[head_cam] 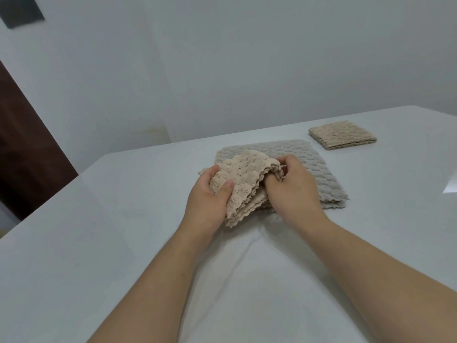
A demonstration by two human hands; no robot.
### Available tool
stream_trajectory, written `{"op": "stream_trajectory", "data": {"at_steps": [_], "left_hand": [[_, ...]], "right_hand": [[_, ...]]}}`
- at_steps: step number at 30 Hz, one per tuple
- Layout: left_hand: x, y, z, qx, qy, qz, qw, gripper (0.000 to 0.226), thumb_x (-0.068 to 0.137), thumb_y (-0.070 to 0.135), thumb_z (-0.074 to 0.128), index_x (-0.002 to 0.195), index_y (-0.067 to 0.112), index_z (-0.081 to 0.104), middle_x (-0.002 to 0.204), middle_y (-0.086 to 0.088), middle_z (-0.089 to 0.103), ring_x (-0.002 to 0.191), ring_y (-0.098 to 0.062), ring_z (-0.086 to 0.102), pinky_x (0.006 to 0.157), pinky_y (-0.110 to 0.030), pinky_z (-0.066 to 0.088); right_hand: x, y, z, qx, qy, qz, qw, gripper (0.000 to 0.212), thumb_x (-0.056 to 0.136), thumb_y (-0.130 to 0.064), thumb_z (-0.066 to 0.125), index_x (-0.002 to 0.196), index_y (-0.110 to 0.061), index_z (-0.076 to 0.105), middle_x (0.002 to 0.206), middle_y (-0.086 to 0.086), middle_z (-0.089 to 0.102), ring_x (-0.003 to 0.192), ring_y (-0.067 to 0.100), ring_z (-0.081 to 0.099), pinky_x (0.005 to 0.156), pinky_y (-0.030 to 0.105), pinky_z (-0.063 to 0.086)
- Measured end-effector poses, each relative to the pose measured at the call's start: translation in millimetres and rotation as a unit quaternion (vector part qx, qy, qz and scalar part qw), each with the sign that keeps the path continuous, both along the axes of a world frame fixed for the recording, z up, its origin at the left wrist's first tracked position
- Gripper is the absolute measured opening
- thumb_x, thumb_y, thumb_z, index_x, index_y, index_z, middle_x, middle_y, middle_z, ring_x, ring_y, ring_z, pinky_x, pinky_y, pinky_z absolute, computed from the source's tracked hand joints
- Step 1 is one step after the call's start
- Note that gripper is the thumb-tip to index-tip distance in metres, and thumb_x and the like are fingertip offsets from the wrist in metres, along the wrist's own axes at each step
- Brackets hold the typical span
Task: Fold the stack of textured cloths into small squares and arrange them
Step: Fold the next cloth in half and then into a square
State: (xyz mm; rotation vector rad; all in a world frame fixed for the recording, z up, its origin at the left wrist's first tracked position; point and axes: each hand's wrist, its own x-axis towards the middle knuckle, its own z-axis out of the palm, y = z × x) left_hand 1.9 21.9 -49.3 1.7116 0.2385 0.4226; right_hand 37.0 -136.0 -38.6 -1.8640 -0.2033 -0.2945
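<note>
Beige cloth (243,179), bunched, is gripped between left hand (207,201) and right hand (293,191) over the near edge of the grey stack (314,167); folded square (342,134) is set well apart on the table (123,243).

This looks like a plain room in a home, though it is hard to be sure. A white table (74,243) stands close to bare white walls (222,58). A dark brown wooden door (27,144) shows at the left, and a dark square panel (21,9) hangs high on the wall.
</note>
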Motion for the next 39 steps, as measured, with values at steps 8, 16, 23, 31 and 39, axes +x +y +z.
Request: {"op": "stream_trajectory", "data": {"at_steps": [8,16,23,31,39], "left_hand": [[-2.8,9.5,12.6,-0.172,0.007,0.007,0.985,0.042,0.098,0.009,0.064,0.139,0.012,0.054,0.119,-0.006,0.073,0.102,-0.017,0.074,0.083,-0.031,0.060],[-2.8,11.6,17.1,-0.214,0.006,0.009,0.977,0.040,0.098,0.006,0.063,0.137,0.011,0.056,0.115,-0.009,0.075,0.099,-0.019,0.075,0.086,-0.035,0.059],[-0.2,14.8,17.0,-0.229,0.002,0.006,0.973,0.046,0.097,0.007,0.064,0.142,0.011,0.053,0.117,-0.009,0.074,0.100,-0.019,0.075,0.080,-0.032,0.060],[5.1,15.1,9.8,-0.180,-0.028,0.008,0.983,0.052,0.096,0.008,0.066,0.145,0.013,0.050,0.126,-0.007,0.069,0.109,-0.018,0.072,0.099,-0.039,0.055],[9.0,21.1,1.6,-0.109,-0.027,0.029,0.993,0.060,0.092,0.007,0.072,0.146,0.015,0.050,0.134,-0.002,0.065,0.118,-0.018,0.066,0.107,-0.044,0.050]], "right_hand": [[0.7,-2.4,-2.8,-0.113,-0.198,0.001,0.974,0.024,0.089,-0.010,0.061,0.105,-0.021,0.048,0.100,-0.004,0.050,0.076,0.017,0.054,0.067,0.035,0.046],[8.6,-6.4,-7.5,-0.174,-0.334,0.010,0.926,0.016,0.085,-0.002,0.068,0.088,-0.017,0.066,0.129,0.002,0.054,0.053,0.021,0.059,0.047,0.038,0.049],[13.0,-5.3,-10.9,-0.195,-0.352,0.049,0.914,0.021,0.082,0.002,0.067,0.081,-0.014,0.080,0.134,0.007,0.060,0.083,0.008,0.059,0.066,0.035,0.058],[15.2,1.7,-14.1,-0.256,-0.282,-0.010,0.924,0.012,0.093,-0.025,0.063,0.096,-0.019,0.072,0.120,0.001,0.062,0.080,0.025,0.065,0.055,0.036,0.053],[10.7,2.2,-15.4,-0.326,-0.200,-0.021,0.924,0.022,0.086,-0.024,0.061,0.108,-0.027,0.063,0.138,-0.002,0.049,0.099,0.023,0.061,0.059,0.027,0.035]]}}
